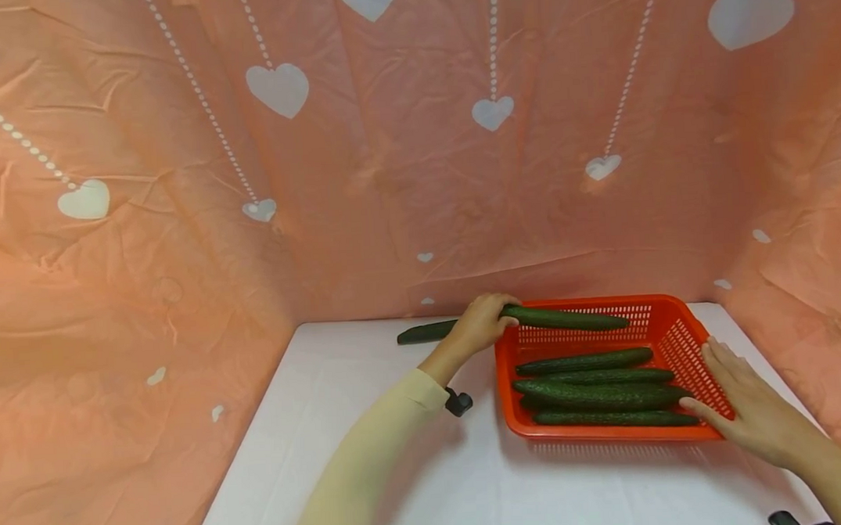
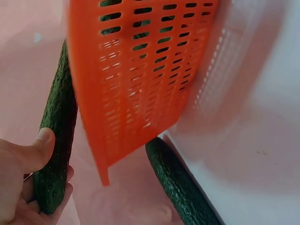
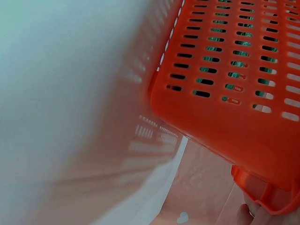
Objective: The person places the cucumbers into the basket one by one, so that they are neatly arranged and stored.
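Right hand (image 1: 754, 412) on orange basket (image 1: 684, 337) — no lettering.

Dark green cucumber (image 1: 564, 318), long and bumpy, lies level across the back left rim of the slotted orange basket (image 1: 684, 337), four cucumbers (image 1: 598, 388) inside.

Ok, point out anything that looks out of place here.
One cucumber lies on the table outside the orange basket, left of it behind the left hand; the others are in the basket or held over it. Nothing spilled or damaged.

Fingertips (image 3: 255, 216) touch the slotted orange basket's (image 3: 234, 93) corner above white table (image 3: 61, 93).
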`<act>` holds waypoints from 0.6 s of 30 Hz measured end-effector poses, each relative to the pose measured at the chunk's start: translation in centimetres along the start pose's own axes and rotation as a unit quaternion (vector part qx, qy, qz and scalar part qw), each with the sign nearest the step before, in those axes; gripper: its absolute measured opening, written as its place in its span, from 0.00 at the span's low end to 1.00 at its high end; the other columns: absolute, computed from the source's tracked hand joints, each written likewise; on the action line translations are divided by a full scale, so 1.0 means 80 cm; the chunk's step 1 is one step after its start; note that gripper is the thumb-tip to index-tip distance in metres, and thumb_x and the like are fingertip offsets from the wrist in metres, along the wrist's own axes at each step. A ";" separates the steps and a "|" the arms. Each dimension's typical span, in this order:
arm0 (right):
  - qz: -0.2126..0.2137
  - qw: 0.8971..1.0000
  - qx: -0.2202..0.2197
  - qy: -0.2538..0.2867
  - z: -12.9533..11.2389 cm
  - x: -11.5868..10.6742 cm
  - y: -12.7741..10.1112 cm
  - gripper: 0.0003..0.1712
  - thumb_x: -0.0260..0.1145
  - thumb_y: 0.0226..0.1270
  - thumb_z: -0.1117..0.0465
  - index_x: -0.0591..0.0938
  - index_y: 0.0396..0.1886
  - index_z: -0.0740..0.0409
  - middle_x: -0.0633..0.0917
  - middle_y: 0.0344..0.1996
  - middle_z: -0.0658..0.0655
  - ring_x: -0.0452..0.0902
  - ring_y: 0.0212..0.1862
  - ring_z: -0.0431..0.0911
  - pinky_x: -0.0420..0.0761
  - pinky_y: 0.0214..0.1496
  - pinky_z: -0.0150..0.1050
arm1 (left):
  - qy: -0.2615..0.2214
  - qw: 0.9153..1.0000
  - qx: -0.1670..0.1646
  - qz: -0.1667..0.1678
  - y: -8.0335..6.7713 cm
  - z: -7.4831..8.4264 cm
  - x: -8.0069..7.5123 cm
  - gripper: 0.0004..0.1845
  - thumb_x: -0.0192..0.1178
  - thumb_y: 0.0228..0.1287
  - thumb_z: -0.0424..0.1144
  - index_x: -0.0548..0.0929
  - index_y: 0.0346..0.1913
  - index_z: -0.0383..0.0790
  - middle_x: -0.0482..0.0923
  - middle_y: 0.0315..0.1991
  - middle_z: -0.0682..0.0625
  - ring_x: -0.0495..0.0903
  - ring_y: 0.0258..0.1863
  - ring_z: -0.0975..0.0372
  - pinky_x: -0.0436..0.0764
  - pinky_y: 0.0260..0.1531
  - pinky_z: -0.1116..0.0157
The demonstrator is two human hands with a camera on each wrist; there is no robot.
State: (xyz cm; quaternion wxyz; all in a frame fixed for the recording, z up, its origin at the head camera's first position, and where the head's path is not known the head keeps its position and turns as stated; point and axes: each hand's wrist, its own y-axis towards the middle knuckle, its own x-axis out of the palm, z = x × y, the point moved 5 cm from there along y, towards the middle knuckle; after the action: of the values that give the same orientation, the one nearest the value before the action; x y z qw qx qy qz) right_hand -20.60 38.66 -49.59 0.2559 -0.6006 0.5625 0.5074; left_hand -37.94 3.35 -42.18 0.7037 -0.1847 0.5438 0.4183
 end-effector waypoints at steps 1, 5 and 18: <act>-0.001 1.000 0.000 0.000 0.000 0.000 0.000 0.56 0.66 0.80 0.46 0.45 0.86 0.73 0.41 0.85 0.74 0.28 0.87 0.65 0.17 0.73 0.24 | 0.003 1.000 0.001 -0.005 0.003 0.003 0.003 0.20 0.68 0.76 0.41 0.86 0.66 0.42 0.86 0.64 0.48 0.81 0.67 0.54 0.76 0.72 0.56; -0.004 1.000 0.003 -0.001 0.001 0.001 0.000 0.56 0.66 0.80 0.45 0.45 0.86 0.73 0.41 0.85 0.74 0.28 0.87 0.64 0.17 0.73 0.24 | 0.020 1.000 0.009 -0.019 0.016 0.011 0.012 0.20 0.69 0.75 0.41 0.86 0.66 0.41 0.86 0.63 0.48 0.82 0.66 0.55 0.77 0.71 0.59; -0.011 1.000 0.008 0.001 -0.001 0.000 -0.001 0.56 0.65 0.80 0.45 0.46 0.85 0.73 0.41 0.86 0.74 0.27 0.87 0.63 0.17 0.72 0.23 | 0.041 0.998 -0.012 -0.046 0.039 0.024 0.037 0.18 0.68 0.76 0.43 0.87 0.64 0.43 0.87 0.61 0.49 0.85 0.61 0.57 0.82 0.64 0.62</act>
State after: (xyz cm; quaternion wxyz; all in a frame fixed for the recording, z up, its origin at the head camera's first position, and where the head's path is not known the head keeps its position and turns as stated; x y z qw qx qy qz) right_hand -20.47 38.62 -49.57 0.2658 -0.6048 0.5603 0.4997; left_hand -39.06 7.67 -43.61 0.6967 -0.2350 0.5581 0.3846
